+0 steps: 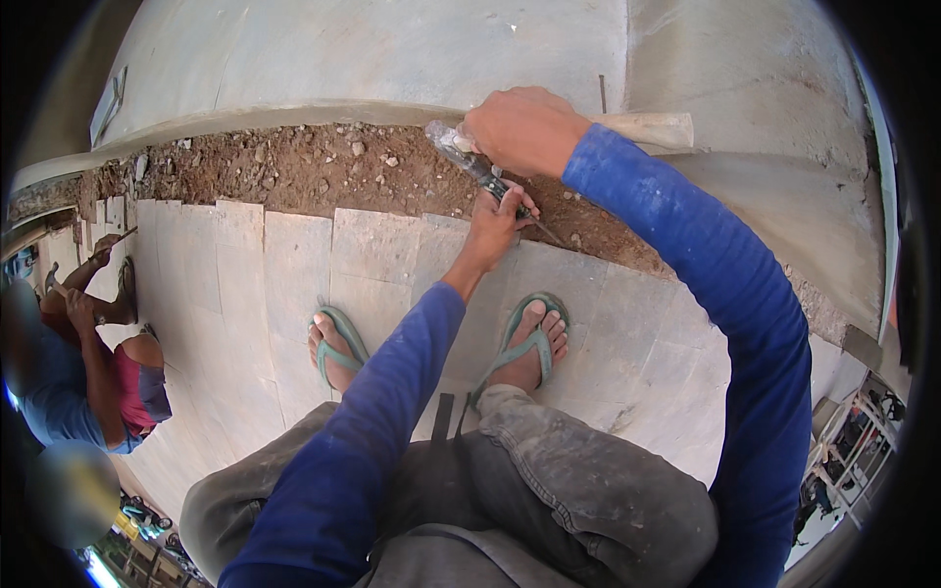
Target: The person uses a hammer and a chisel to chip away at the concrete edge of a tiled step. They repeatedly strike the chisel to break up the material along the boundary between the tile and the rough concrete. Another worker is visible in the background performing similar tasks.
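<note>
My left hand is closed round a dark-handled pointed tool. Its thin metal shaft slants down to the right, toward the place where the soil strip meets the tiles. Something clear, like plastic, covers the tool's upper end. Just above, my right hand is a fist on a thick pale wooden handle, which sticks out to the right. Whatever head that handle may have is hidden by the hand. Below both hands runs a strip of brown soil and small stones.
Pale floor tiles with an uneven edge border the soil. Beyond it rises a smooth grey concrete surface. At the left, a co-worker squats with a hammer and a thin rod. A metal rack stands at the far right.
</note>
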Demonstrator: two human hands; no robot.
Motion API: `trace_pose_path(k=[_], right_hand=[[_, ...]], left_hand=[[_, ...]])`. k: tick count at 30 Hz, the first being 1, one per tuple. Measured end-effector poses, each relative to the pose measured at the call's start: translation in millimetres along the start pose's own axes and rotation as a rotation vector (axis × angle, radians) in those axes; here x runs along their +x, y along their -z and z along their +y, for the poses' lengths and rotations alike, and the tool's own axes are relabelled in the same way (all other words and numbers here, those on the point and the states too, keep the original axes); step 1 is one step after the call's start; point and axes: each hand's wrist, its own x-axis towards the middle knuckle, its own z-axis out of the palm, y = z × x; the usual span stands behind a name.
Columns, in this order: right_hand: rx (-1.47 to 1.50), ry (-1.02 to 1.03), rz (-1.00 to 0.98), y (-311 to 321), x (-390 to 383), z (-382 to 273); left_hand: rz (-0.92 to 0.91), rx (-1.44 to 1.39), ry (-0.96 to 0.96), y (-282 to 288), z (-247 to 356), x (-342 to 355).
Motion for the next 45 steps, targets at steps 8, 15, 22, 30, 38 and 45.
trace_pose_path(k=[8,15,22,30,38,45], right_hand=[[0.040,0.017,0.040,8.5,7.8,-10.8],[0.011,0.014,0.070,20.4,13.4,-14.7],[-0.097,0.046,-0.002,27.1,14.1,-11.2],[-0.097,0.040,-0.012,-0.5,10.2,-12.7],[-0.094,0.071,-0.020,16.8,-4.7,-11.0],[0.118,-0.064,0.237,43.1,-32.0,-12.3]], left_hand=[[-0.006,0.011,-0.020,1.5,-3.2,1.1],[-0.003,-0.006,0.003,3.2,-6.8,5.5],[0.035,0.010,0.028,-4.2,-1.5,1.3],[0.029,0.024,0.027,-0.8,-4.4,2.1],[0.117,0.022,0.027,-15.0,6.3,-6.6],[0.129,0.042,-0.092,-18.3,-1.4,-14.6]])
